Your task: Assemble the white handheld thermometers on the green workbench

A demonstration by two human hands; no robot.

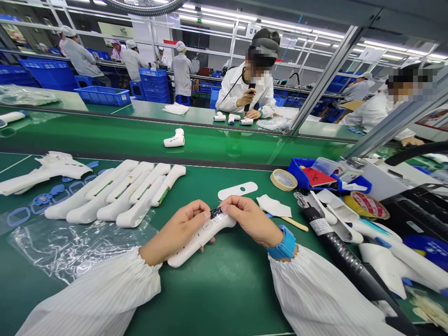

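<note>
Between my hands lies a white plastic device housing (196,240), tilted, with its near end low and to the left. A small dark glossy panel (216,213) sits at the housing's far end. My left hand (191,219) wraps round the housing, thumb against the panel's left side. From the right, my right hand (247,217) pinches at the panel and the housing's far end; a blue wristband (284,243) is on that wrist. Just beyond my hands is a flat white oval piece (238,191) with a hole.
Several white housings (129,210) lie in a row at left, beside a clear plastic bag (80,247) and blue rings. At right are a tape roll (283,179), a blue bin (327,177) and a black cable-like tool (336,252). A green conveyor (140,140) runs beyond; a co-worker sits across.
</note>
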